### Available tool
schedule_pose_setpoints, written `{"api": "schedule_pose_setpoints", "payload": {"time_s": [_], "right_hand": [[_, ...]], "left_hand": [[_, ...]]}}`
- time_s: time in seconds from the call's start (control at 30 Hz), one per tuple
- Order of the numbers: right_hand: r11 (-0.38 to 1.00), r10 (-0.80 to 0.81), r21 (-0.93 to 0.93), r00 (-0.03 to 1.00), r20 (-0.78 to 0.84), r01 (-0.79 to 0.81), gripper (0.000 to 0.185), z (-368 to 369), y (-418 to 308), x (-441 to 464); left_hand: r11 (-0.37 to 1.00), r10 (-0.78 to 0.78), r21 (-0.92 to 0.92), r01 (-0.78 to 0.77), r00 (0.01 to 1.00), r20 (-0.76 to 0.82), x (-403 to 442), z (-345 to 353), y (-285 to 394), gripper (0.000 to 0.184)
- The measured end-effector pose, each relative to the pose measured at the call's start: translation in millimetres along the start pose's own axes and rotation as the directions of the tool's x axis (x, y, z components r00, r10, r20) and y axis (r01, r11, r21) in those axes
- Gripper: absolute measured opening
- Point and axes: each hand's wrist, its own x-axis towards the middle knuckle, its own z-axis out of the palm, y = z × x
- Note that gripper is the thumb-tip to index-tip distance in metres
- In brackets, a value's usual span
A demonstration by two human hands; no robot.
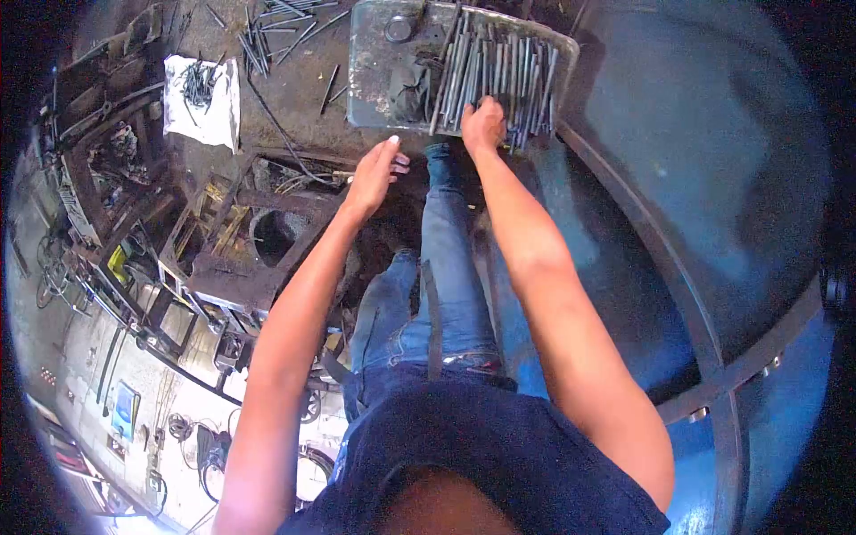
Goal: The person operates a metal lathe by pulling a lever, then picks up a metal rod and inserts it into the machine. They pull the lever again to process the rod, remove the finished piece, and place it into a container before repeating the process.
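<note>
My right hand [484, 125] is at the near edge of a worn metal tray [370, 80], its fingers curled at the ends of metal rods [499, 67] that lie side by side there. What the fingers hold, if anything, is hidden. Left of it, my left hand [378, 172] hovers below the tray with nothing visible in it, thumb and fingers apart. A dark cloth-like item [410, 87] and a small round object [399, 29] lie in the tray's left part.
Loose rods [276, 27] are scattered on the floor at the top. A white sheet [209, 125] bears small dark pieces at the upper left. Metal frames and a rusty bench [236, 281] stand at the left. A blue metal panel [678, 116] fills the right side.
</note>
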Motion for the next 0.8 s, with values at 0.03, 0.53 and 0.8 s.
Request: {"api": "schedule_pose_setpoints", "payload": {"time_s": [0.03, 0.53, 0.8], "right_hand": [[0.998, 0.034, -0.057, 0.999, 0.005, -0.034, 0.031, 1.1, -1.9, 2.0], [0.999, 0.042, -0.007, 0.994, 0.097, -0.041, 0.030, 12.8, -21.2, 7.1], [0.987, 0.149, 0.070, 0.989, -0.011, -0.148, 0.026, 34.6, -25.1, 8.6]], "left_hand": [[1.000, -0.004, 0.000, 0.004, 1.000, -0.007, -2.2, -3.1, -1.5, 0.057], [0.998, -0.037, -0.050, 0.037, 0.999, -0.010, -6.5, 8.1, -9.0, 0.057], [0.998, -0.016, -0.057, 0.015, 1.000, -0.005, -5.9, 16.2, -2.1, 0.056]]}}
